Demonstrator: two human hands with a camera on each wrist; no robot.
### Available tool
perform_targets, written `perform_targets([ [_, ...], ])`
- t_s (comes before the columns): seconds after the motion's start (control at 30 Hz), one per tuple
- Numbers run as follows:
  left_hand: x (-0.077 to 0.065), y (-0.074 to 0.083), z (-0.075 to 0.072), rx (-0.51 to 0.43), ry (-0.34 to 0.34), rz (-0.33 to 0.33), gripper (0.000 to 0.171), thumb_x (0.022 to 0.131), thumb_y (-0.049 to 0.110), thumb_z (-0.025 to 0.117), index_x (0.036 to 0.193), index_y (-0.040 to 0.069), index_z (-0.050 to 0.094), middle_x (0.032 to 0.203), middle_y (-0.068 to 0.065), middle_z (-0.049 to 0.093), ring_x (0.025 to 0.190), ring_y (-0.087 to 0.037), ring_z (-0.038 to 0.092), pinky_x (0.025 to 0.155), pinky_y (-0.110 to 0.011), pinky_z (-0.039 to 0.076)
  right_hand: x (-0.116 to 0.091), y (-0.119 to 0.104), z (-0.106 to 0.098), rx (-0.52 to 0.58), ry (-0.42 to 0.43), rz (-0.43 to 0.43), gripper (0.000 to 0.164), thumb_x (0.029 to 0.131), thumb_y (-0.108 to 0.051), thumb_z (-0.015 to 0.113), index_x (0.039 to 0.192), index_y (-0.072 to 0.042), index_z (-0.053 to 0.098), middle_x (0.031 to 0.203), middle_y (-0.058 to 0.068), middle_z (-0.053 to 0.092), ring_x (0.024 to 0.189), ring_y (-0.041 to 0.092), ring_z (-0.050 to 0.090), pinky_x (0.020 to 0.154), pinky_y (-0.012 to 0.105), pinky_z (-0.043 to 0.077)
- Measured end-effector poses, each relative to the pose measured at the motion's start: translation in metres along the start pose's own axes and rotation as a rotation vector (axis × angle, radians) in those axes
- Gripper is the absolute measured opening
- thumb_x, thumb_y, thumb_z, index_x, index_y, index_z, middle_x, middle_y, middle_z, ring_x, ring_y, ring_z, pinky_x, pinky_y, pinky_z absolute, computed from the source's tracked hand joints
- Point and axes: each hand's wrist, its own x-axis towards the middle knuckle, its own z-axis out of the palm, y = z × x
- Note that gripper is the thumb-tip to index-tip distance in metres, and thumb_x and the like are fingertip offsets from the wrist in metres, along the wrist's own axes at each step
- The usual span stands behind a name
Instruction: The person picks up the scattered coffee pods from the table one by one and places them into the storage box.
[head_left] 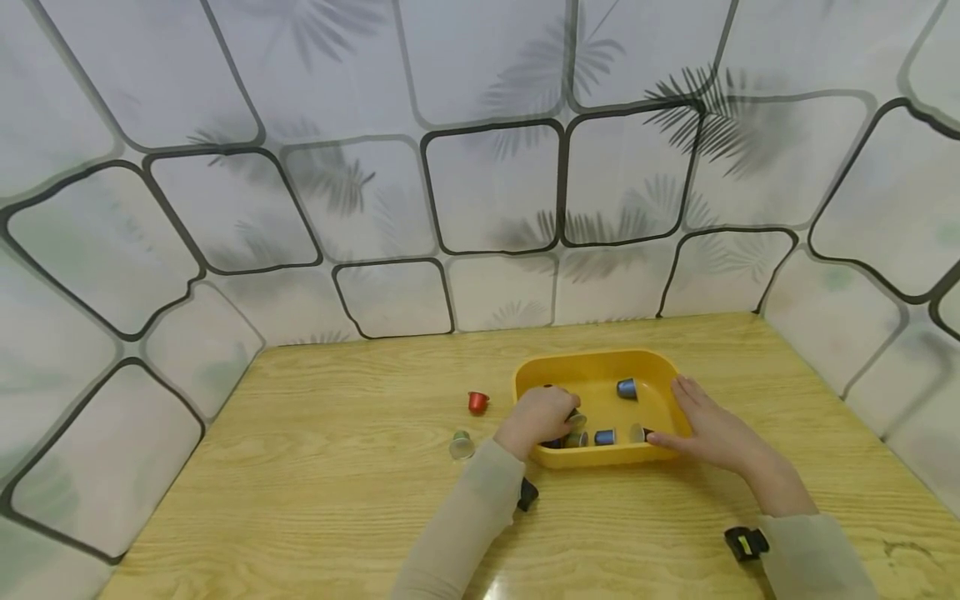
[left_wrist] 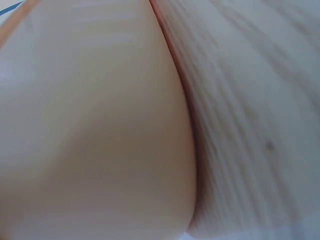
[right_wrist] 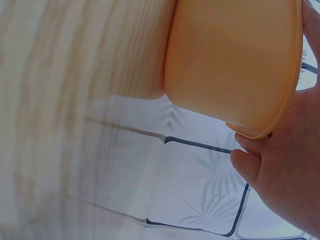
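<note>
A yellow plastic bin (head_left: 600,456) holds several small coffee capsules, among them a blue capsule (head_left: 626,388) at the back and another blue capsule (head_left: 604,437) near the front wall. My left hand (head_left: 538,417) reaches over the bin's left side, fingers bent down among capsules; its fingertips are partly hidden, and a grip cannot be made out. My right hand (head_left: 708,429) holds the bin's right rim, its thumb over the front corner beside a pale-lidded capsule (head_left: 637,432). In the right wrist view, fingers (right_wrist: 246,167) bend against the bin's rim (right_wrist: 260,132).
Left of the bin, a red capsule (head_left: 477,402) and a pale green capsule (head_left: 461,445) lie on the wood-grain table (head_left: 337,467). Patterned fabric walls (head_left: 495,192) rise behind and on both sides. Black wrist devices (head_left: 746,543) are worn at both sleeves.
</note>
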Motion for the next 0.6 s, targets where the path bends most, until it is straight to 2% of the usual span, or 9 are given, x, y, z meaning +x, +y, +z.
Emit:
perform_targets([
  [0.6,0.0015,-0.0013,0.0031,-0.033,0.000,-0.010,0.014,0.088,0.024,0.054,0.075,0.018,0.054,0.063,0.006,0.047,0.054,-0.008,0.042,0.048,-0.021,0.033,-0.0002,0.0030,0.0004,-0.001,-0.001,0.007,0.102,0.077,-0.056,0.056,0.134,0.014,0.011,0.139,0.032,0.005,0.127,0.044,0.005,0.096,0.058,0.014],
])
